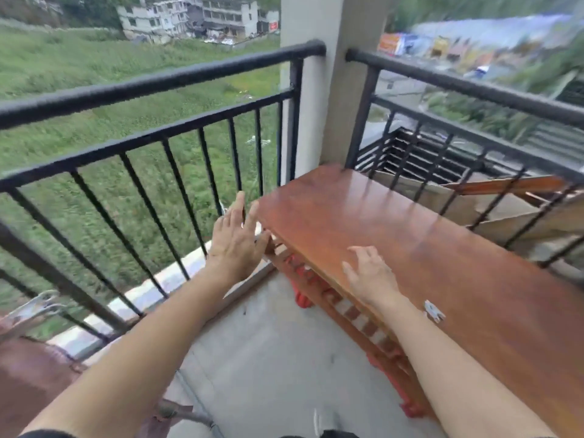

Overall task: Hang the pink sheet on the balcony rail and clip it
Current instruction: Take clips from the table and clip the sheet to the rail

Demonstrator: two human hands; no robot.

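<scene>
The black metal balcony rail (pixel 151 80) runs across the left half of the view and continues right of a pillar. My left hand (pixel 235 240) is raised, fingers spread and empty, in front of the rail's bars beside the table's near-left corner. Over the front edge of the wooden table hovers my right hand (pixel 371 275), fingers apart, holding nothing. A small metal clip (pixel 433 311) lies on the tabletop just right of my right wrist. At the lower left a dark reddish-pink cloth (pixel 31 371) hangs below the rail, with a metal clip (pixel 34 308) at its top edge.
A glossy reddish-brown wooden table (pixel 426 235) stands along the right rail, with red items on its lower shelf (pixel 301 298). A cream pillar (pixel 328 90) divides the two rail sections. Cardboard and boards (pixel 505 197) lie beyond the right rail. Grey concrete floor (pixel 268 358) is underfoot.
</scene>
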